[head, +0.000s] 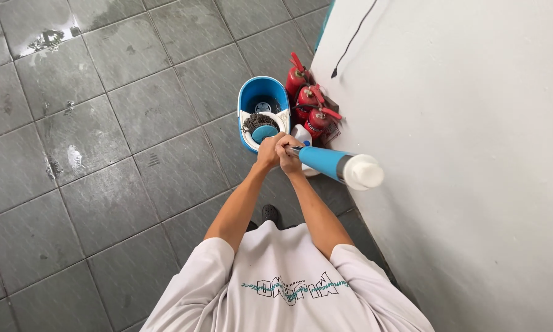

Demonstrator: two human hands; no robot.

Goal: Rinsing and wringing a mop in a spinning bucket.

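Observation:
Both my hands grip a mop handle (335, 163), blue with a white end cap that points toward the camera. My left hand (268, 150) and my right hand (288, 155) are clasped close together on the thin part of the shaft. The mop head (261, 126), a ring of dark strands around a blue disc, sits in the spinner basket of a blue and white mop bucket (252, 92) on the grey tiled floor just ahead of my hands.
Three red fire extinguishers (307, 101) stand against the white wall (461, 154) right of the bucket, with a white bottle (301, 132) beside them. A black cable (353, 37) hangs on the wall. Wet patches (49, 40) mark the tiles at far left.

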